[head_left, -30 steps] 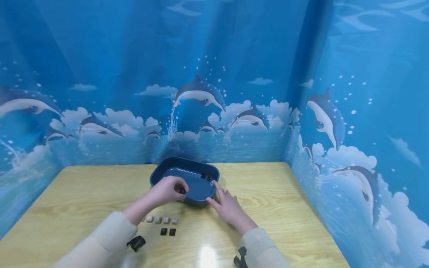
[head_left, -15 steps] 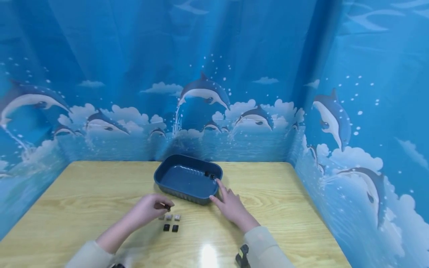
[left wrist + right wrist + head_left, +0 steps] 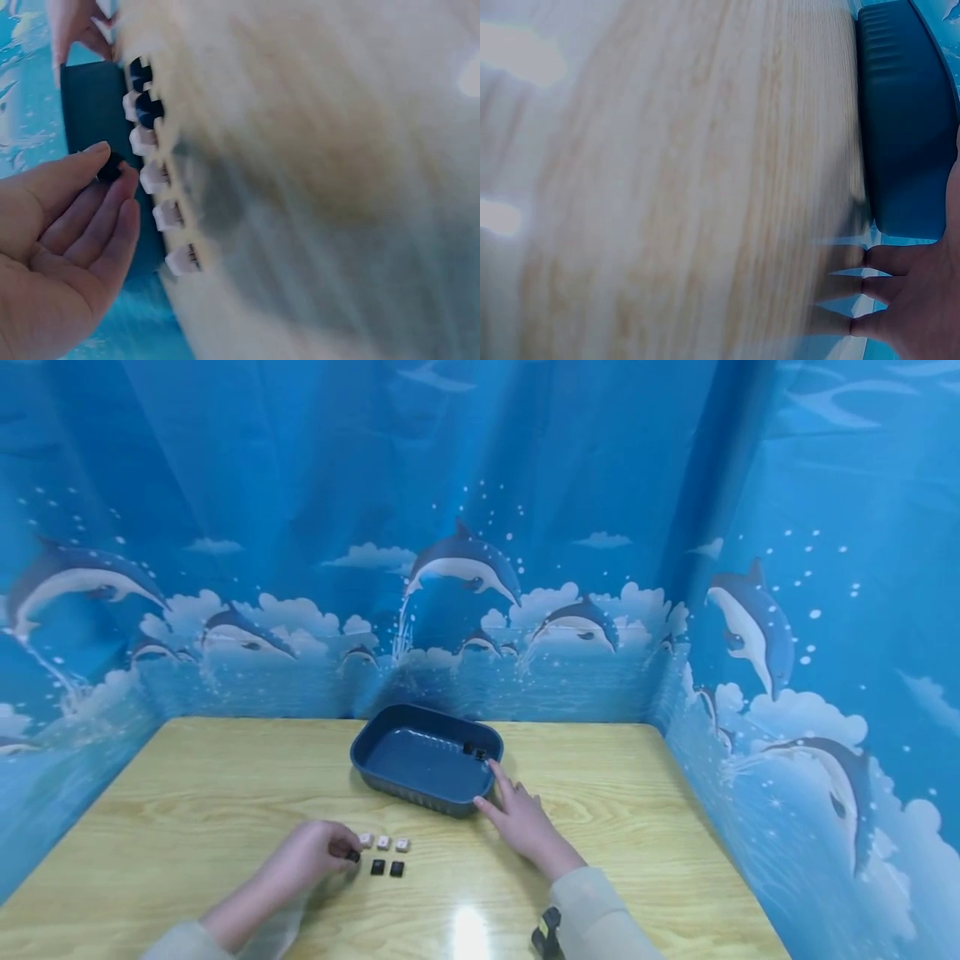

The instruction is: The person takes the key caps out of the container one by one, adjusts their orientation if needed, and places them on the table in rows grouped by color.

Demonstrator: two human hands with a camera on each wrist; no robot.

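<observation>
My left hand (image 3: 315, 850) is low over the table, left of two short rows of keycaps. Between its thumb and fingertips it pinches a black keycap (image 3: 110, 168). White keycaps (image 3: 383, 842) form the farther row, partly hidden by the hand; the left wrist view shows several. Nearer me lie two black keycaps (image 3: 378, 867) side by side. A dark blue plastic basin (image 3: 416, 766) stands behind them. My right hand (image 3: 523, 827) touches the basin's right end with thumb and index finger extended, the other fingers spread near the table. Inside, by the right wall, are small black keycaps (image 3: 480, 754).
The pale wood table (image 3: 637, 843) carries all of this. A blue dolphin-print curtain (image 3: 300, 527) hangs along its back and right side. A bright light reflection (image 3: 470, 931) lies on the table near me.
My left hand has moved from over the basin down and left to the keycap rows, still pinching a black keycap. The right hand has stayed at the basin. The view has shifted slightly.
</observation>
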